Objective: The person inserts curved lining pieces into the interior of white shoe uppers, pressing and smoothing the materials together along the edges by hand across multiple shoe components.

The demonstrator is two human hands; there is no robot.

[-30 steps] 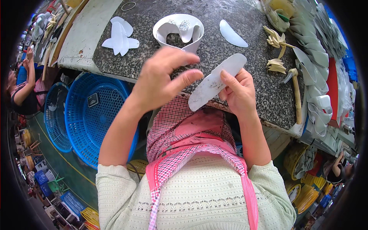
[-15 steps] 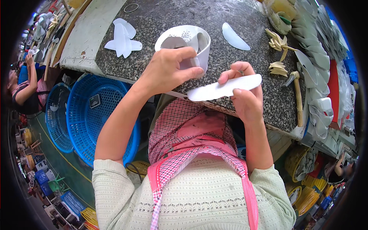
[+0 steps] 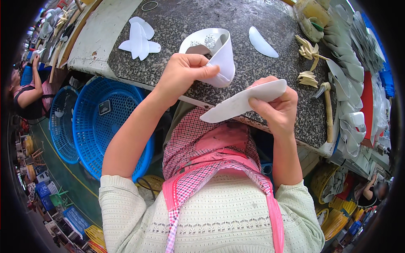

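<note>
My left hand (image 3: 181,74) is closed on the near-left edge of a white shoe upper (image 3: 224,63), curved into a loop with a greyish inside. The upper stands tilted on the dark speckled worktop, over its front edge. To its right, my right hand (image 3: 278,105) pinches a long flat white stiffener piece (image 3: 244,101) between thumb and fingers. That piece has one rounded end and a pointed end toward my apron, and it is apart from the upper. A similar half-moon white piece (image 3: 262,43) lies beyond it on the worktop. Several more overlap in a small pile (image 3: 139,42) at the left.
A hammer (image 3: 327,105) and bundles of pale strips (image 3: 308,50) lie at the right, beside stacked grey-white uppers (image 3: 348,63). Blue baskets (image 3: 90,122) stand at the left below the worktop (image 3: 177,17). A rubber ring (image 3: 149,6) lies at the back. Another person (image 3: 31,92) works far left.
My left fingers have closed further on the upper, which has shifted right and turned. My right hand has turned, and the flat piece's pointed end has dropped toward my apron.
</note>
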